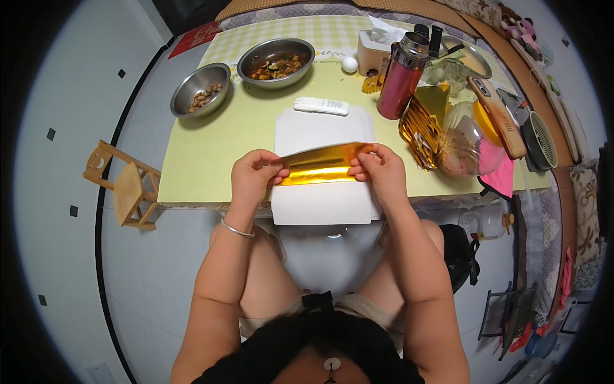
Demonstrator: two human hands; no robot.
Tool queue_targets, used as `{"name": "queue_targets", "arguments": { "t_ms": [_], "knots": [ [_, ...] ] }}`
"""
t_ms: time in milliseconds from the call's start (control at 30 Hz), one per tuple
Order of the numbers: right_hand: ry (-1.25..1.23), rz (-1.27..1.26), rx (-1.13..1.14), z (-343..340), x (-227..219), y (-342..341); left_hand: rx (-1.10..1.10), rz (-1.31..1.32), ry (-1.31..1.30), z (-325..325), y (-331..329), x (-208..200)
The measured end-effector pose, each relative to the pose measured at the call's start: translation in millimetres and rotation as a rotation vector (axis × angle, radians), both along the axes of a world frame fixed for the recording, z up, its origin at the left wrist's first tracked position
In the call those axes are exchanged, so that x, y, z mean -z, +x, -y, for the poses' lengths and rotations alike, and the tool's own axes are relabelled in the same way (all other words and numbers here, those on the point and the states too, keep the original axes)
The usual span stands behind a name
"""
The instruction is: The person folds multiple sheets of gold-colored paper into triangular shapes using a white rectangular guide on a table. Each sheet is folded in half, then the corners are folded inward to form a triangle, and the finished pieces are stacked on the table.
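Observation:
Stretched between my two hands is a sheet of shiny gold foil paper (320, 168), with a crease running along its length. My left hand (259, 174) pinches its left end between thumb and fingers, and my right hand (378, 168) pinches the right end. Beneath it lies a white sheet or board (323, 208) that reaches past the table's near edge. A slim white packet or tube (321, 106) lies at the far edge of this sheet. To the right of my right hand is a pile of folded gold foil pieces (419, 137).
Two steel bowls stand at far left, one holding nuts (204, 97), the other cooked food (276, 66). A red thermos (403, 77), a tissue box (373, 54), a clear plastic container (462, 144) and a propped phone (495, 115) crowd the right. A small wooden chair (131, 185) stands left.

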State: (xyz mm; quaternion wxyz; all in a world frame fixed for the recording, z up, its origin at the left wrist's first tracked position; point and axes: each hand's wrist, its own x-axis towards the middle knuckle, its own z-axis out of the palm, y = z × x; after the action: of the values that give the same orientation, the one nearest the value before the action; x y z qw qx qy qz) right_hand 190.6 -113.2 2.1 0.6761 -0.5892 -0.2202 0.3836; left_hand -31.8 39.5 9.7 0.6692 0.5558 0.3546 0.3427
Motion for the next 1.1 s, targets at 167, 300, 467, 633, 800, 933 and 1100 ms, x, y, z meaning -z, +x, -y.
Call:
{"name": "queue_targets", "arguments": {
  "t_ms": [167, 300, 467, 633, 800, 933, 1100],
  "knots": [
    [-0.005, -0.063, -0.006, 7, -10, 2, 0.044, -0.044, -0.054, -1, -5, -6],
    [-0.062, -0.023, -0.015, 12, -9, 2, 0.087, -0.085, -0.039, -7, -10, 5],
    [-0.157, 0.105, -0.042, 24, -15, 1, 0.143, -0.145, 0.078, -7, -12, 5],
    [-0.237, 0.228, -0.122, 34, -20, -3, 0.133, -0.351, 0.380, -10, -21, 18],
    [-0.223, 0.462, -0.122, 40, 8, 6, 0.178, -0.328, 0.522, -5, -19, 11],
    [-0.393, 0.645, -0.114, 41, 5, 6, 0.196, -0.448, 0.584, 1, -18, 2],
    [-0.422, 0.704, -0.111, 40, 2, 3, 0.163, -0.541, 0.701, 1, -13, 2]
  ]
}}
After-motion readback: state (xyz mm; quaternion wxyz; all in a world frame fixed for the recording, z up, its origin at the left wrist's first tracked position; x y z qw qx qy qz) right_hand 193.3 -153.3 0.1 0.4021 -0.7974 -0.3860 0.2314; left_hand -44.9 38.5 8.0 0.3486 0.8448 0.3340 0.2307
